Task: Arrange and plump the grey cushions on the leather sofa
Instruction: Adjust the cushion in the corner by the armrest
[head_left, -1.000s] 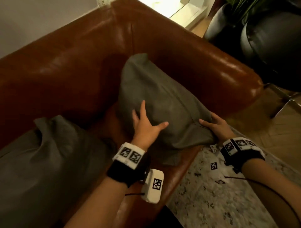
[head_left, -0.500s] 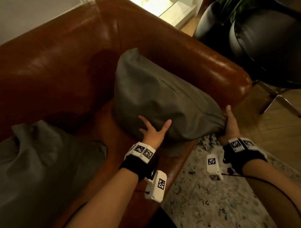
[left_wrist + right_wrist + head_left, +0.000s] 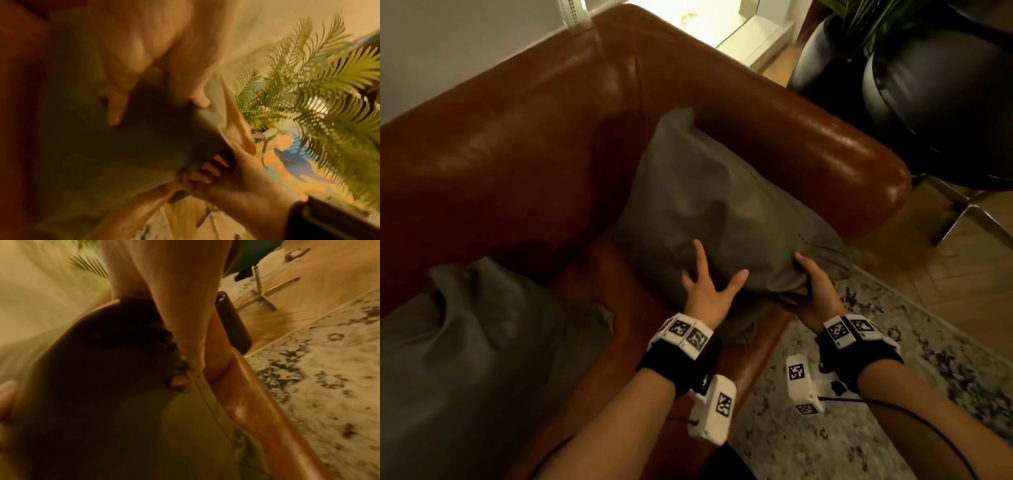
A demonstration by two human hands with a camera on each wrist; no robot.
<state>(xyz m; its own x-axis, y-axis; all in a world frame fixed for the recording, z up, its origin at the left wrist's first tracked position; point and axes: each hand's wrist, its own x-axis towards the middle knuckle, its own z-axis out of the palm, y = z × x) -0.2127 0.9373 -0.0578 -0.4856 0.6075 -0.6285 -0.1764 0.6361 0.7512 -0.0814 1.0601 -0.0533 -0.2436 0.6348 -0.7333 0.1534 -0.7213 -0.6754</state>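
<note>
A grey cushion (image 3: 715, 212) leans in the corner of the brown leather sofa (image 3: 517, 144), against the backrest and the right armrest (image 3: 825, 150). My left hand (image 3: 709, 284) lies flat on its front face with fingers spread; the left wrist view shows those fingers (image 3: 115, 112) pressing into the fabric. My right hand (image 3: 811, 291) grips the cushion's lower right corner, thumb on top and fingers curled underneath, as the left wrist view shows of the right hand (image 3: 222, 175). Its thumb (image 3: 185, 369) lies along the cushion seam. A second grey cushion (image 3: 482, 342) slumps on the seat at the left.
A patterned rug (image 3: 893, 394) covers the floor in front of the sofa, with wooden floor (image 3: 945, 291) beyond it. A black chair (image 3: 945, 109) on metal legs and a potted palm (image 3: 822, 58) stand close behind the right armrest.
My right hand has moved from the cushion's far right end to its lower front corner, nearer my left hand, and now grips it. The left hand stays pressed on the front.
</note>
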